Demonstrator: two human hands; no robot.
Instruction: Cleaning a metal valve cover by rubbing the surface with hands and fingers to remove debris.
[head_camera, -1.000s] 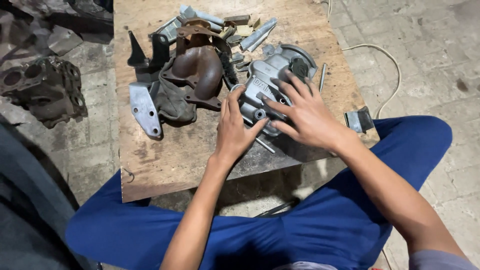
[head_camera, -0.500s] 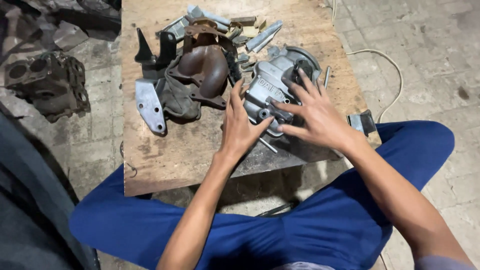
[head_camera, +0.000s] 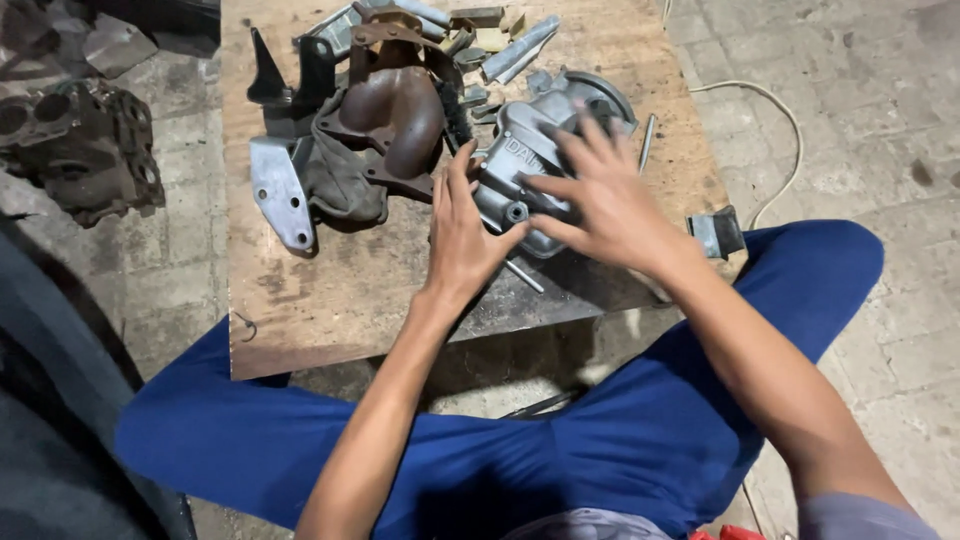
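On the worn wooden board (head_camera: 330, 300), a grey cast-metal housing (head_camera: 520, 160) lies under both hands: left hand (head_camera: 462, 235) flat on its near edge, fingers together; right hand (head_camera: 605, 200) splayed across its top. A rusty curved manifold (head_camera: 395, 115) and flat grey bracket (head_camera: 278, 195) crowd its left side.

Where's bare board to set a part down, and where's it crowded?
Free: the near-left of the wooden board, bordered by the flat grey bracket, the left hand and the near edge. Crowded: the far half, with the rusty manifold, and the grey metal housing under the right hand.
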